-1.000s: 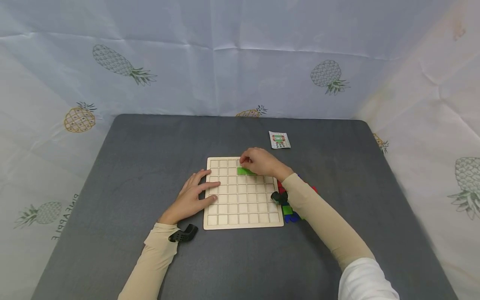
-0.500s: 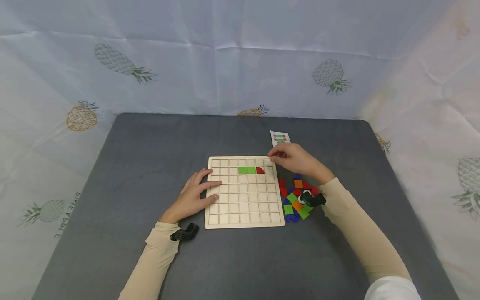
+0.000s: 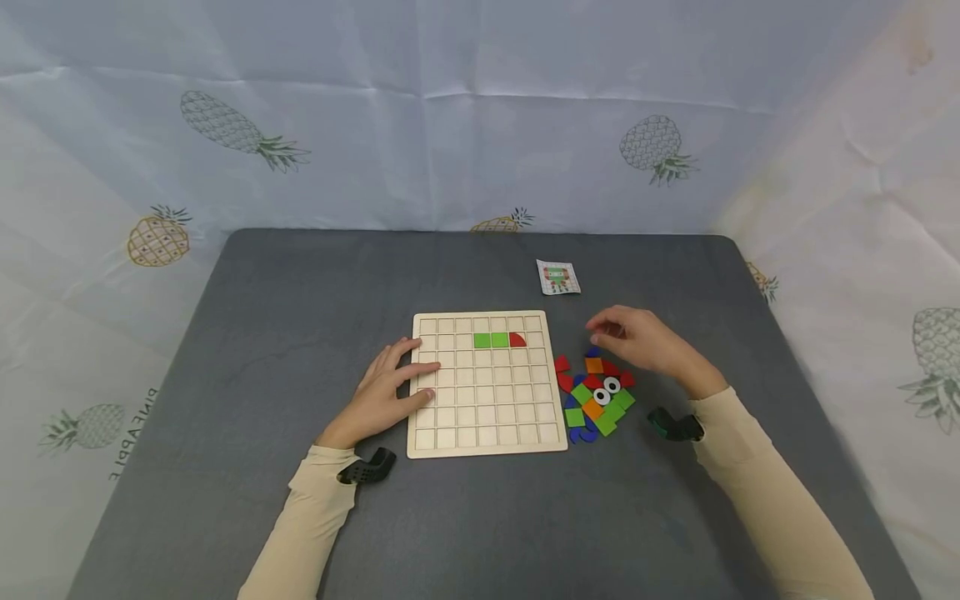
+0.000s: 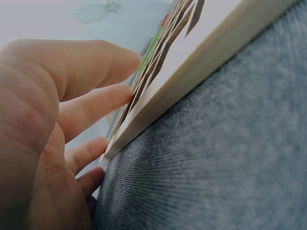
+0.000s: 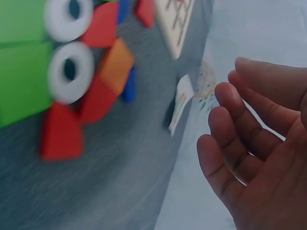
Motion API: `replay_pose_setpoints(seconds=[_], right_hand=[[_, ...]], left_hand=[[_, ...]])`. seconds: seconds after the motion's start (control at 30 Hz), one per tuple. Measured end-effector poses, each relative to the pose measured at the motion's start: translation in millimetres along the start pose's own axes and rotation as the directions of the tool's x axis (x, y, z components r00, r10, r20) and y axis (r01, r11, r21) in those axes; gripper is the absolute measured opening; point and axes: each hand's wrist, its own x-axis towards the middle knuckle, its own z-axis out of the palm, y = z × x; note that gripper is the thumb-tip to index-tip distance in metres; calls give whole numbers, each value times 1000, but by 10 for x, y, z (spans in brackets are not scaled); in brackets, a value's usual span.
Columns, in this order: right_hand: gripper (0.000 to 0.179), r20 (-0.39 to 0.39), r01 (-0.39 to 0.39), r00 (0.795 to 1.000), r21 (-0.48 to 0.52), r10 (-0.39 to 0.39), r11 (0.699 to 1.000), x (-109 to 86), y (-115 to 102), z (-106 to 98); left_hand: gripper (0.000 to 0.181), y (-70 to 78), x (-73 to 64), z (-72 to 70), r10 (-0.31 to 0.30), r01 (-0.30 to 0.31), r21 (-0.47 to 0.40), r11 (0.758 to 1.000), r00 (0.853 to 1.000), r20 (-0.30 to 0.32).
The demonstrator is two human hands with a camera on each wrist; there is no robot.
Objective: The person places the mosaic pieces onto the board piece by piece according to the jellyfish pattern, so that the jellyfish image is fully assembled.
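A square wooden grid board (image 3: pixel 487 454) lies on the dark table. My left hand (image 3: pixel 382 400) rests at its left edge, fingers spread and fingertips on the rim and nearest cells. In the second row sit two green square tiles (image 3: pixel 491 340) side by side, with a red quarter-round tile (image 3: pixel 517 340) just right of them. My right hand (image 3: pixel 637 337) hovers past the board's right side, near the top of a pile of loose tiles. Its fingers (image 5: pixel 223 129) are loosely bent and hold nothing in the right wrist view.
The pile beside the board has green squares (image 3: pixel 574 417), orange squares (image 3: pixel 594 366), red pieces (image 3: pixel 627 379), blue pieces (image 3: pixel 585 435) and white rings (image 3: pixel 612 385) with dark centres. A small printed pattern card (image 3: pixel 558 277) lies behind the board. A pineapple-print cloth (image 3: pixel 360 150) hangs behind the table.
My right hand has left the green tiles on the board and moved right to the pile, uncovering the red quarter-round tile. My left hand stays at the board's edge.
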Motion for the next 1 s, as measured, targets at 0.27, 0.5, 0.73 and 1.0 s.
replay_pose_setpoints(seconds=[0.27, 0.5, 0.73, 1.0], right_hand=[[22, 28, 56, 998, 15, -56, 998, -192, 179, 130], [24, 104, 125, 987, -25, -121, 992, -214, 96, 309], [24, 159, 63, 986, -83, -50, 995, -154, 39, 469], [30, 103, 26, 994, -81, -17, 996, -94, 106, 505]], left_hand=[[46, -5, -5, -3, 0, 0, 5, 1000, 1000, -7], [46, -9, -5, 2, -2, 2, 13, 1000, 1000, -6], [45, -14, -12, 3, -12, 12, 13, 1000, 1000, 0], [45, 1, -5, 3, -6, 6, 22, 1000, 1000, 5]])
